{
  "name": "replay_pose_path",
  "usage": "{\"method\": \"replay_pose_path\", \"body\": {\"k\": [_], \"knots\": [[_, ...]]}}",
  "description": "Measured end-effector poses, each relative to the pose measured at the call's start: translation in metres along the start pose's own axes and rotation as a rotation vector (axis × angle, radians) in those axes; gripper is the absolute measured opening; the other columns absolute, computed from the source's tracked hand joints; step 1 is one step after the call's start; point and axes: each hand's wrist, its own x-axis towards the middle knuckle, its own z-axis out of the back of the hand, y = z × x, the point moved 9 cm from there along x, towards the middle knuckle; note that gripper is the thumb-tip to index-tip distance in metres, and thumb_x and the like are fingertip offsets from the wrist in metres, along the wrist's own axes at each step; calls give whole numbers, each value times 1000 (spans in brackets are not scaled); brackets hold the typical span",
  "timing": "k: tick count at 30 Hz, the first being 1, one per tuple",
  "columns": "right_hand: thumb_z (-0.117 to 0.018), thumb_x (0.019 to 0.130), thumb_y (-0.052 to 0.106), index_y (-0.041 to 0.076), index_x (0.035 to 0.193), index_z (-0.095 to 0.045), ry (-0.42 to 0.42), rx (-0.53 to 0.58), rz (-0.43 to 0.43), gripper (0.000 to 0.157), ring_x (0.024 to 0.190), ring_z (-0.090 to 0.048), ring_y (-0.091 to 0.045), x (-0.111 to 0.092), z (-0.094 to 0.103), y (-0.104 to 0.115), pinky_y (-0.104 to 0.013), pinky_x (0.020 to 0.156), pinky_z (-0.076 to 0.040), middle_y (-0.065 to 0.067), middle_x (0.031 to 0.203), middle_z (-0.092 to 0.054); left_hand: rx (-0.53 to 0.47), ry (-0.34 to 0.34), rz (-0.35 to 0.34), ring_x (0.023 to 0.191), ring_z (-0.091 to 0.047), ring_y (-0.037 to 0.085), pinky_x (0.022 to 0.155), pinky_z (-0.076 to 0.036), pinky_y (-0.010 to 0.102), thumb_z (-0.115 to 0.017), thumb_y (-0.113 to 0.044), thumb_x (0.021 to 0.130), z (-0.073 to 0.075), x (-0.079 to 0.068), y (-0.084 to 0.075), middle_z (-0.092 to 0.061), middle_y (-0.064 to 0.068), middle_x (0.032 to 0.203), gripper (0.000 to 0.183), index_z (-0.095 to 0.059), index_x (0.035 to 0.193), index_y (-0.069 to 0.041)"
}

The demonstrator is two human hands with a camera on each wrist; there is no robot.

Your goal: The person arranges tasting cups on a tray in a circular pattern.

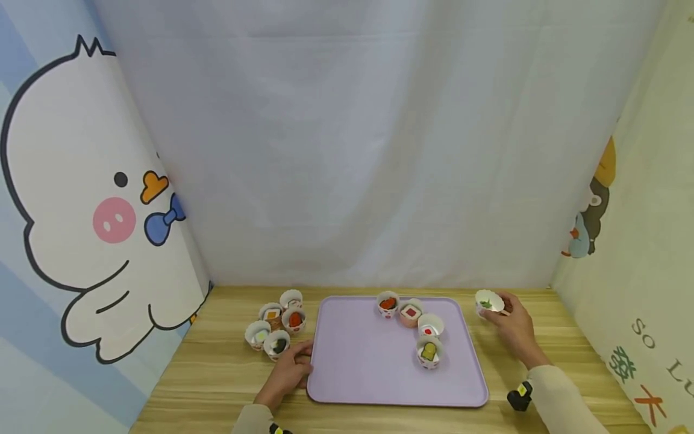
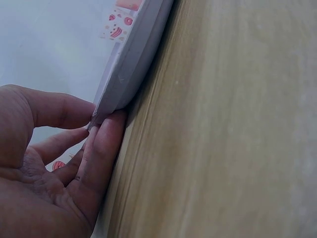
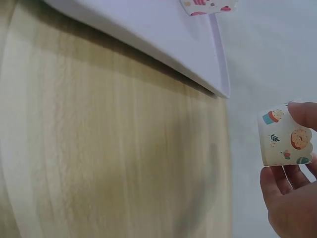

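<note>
Pale cloth point(image 1: 352, 150) backs a wood-grained bench point(image 1: 200, 374) as a person's right hand point(image 1: 515, 328) holds a scalloped paper cup point(image 1: 490, 300) beside a lilac tray point(image 1: 368, 355).

Light and easily dented, by the look of it, the cup calls for a gentle hold around its sides; the fingers point(image 3: 270, 186) pinch it to the tray's right, forearm angled in from the near side. The left hand point(image 1: 290, 367) reaches low, pinching the stiff-looking tray's left edge, some fingers tucked beneath.
</note>
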Motion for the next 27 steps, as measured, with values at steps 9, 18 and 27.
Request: {"method": "replay_pose_path", "body": {"k": [9,18,27], "knots": [[-70,91,22,0,147,-34,-16,26,59,70,132,-42,-40,-22,12,16,3,77,-35,-26,146,-41,-9,-5,0,83,-58,14,51,-54,31,-59,7,78,0,1,3,-54,23,120,63,-48,139,5],[-72,89,28,3,146,-37,11,84,67,71,104,-43,12,-45,11,20,0,81,-42,-20,145,-44,-6,5,-26,83,-58,13,51,-55,32,-59,5,77,0,0,-1,-55,21,117,62,-49,138,5],[-74,88,29,5,145,-39,51,118,98,71,102,-46,16,-71,1,31,-6,84,-46,-8,135,-49,1,-12,34,85,-58,15,53,-55,34,-59,8,79,0,-1,1,-55,21,121,63,-47,141,4]]}}
